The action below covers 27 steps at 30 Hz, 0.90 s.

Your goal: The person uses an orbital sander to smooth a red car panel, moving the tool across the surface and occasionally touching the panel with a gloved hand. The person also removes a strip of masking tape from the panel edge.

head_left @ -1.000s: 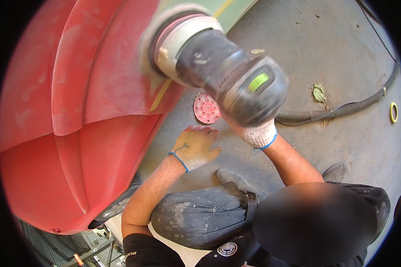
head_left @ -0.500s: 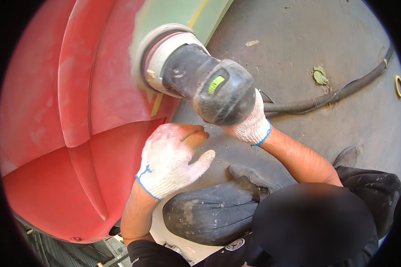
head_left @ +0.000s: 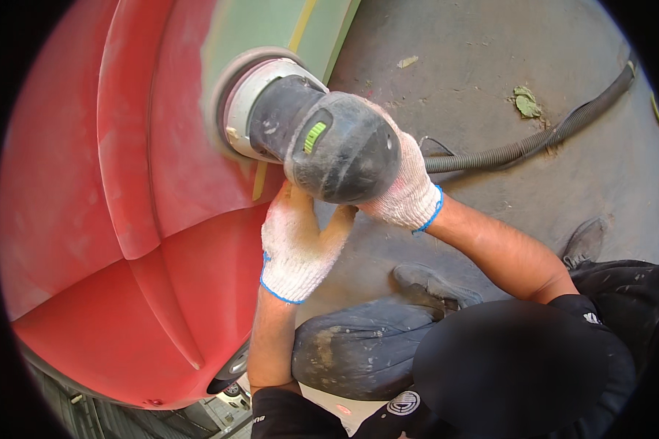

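A black-and-white orbital sander (head_left: 344,150) has its round pad against the side of a red and pale green car body panel (head_left: 252,25). My right hand (head_left: 410,175), in a white knit glove with a blue cuff, wraps the far right side of the sander's body; its fingers are mostly hidden behind it. My left hand (head_left: 298,238), gloved alike, cups the sander's near side from below. Its thumb and fingers spread to either side of the casing, and the fingertips are partly hidden. Yellow tape (head_left: 260,179) shows beside the pad.
A ribbed grey hose (head_left: 505,155) and a thin cable run from behind my right hand across the grey floor (head_left: 461,66). A crumpled green leaf (head_left: 526,102) lies beyond the hose. My knee (head_left: 359,347) and shoe (head_left: 432,285) are below the sander. Red bodywork (head_left: 80,329) curves along the left.
My left hand has moved up and right, from beside the sander onto its near side. The sander and right hand appear slightly further left in the view.
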### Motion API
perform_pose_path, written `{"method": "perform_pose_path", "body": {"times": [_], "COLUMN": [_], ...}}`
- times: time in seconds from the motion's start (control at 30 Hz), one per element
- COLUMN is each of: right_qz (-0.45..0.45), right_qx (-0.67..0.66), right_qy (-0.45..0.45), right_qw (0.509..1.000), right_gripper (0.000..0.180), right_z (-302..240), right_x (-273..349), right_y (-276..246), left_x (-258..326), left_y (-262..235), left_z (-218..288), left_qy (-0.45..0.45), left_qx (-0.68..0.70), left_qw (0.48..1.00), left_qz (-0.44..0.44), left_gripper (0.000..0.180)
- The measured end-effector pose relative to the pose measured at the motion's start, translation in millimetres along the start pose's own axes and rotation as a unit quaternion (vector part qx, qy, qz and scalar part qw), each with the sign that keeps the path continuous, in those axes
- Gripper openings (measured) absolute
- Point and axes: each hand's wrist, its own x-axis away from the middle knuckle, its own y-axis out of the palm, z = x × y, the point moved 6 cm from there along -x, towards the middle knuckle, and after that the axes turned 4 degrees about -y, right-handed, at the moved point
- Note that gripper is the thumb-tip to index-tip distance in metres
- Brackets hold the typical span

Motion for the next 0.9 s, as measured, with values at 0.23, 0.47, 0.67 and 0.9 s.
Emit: {"method": "perform_pose_path", "body": {"times": [0.23, 0.47, 0.67, 0.9], "right_qz": [-0.031, 0.034, 0.012, 0.014], "right_qx": [0.049, -0.052, -0.043, 0.026], "right_qy": [0.038, -0.016, 0.008, 0.069], "right_qw": [0.998, 0.998, 0.999, 0.997], "right_gripper": [0.079, 0.077, 0.074, 0.064], "right_z": [8, -3, 3, 17], "right_x": [4, -7, 6, 21], "right_y": [0, -1, -1, 0], "left_x": [-2, 6, 42, 0], "left_y": [0, -8, -77, -96], "left_z": [13, -8, -4, 15], "left_qy": [0.074, 0.124, 0.256, 0.172], "left_qx": [0.018, -0.046, -0.204, -0.644], "left_qw": [0.996, 0.979, 0.876, 0.669], "left_qz": [0.052, 0.156, 0.354, 0.330], "left_gripper": [0.032, 0.032, 0.050, 0.056]}}
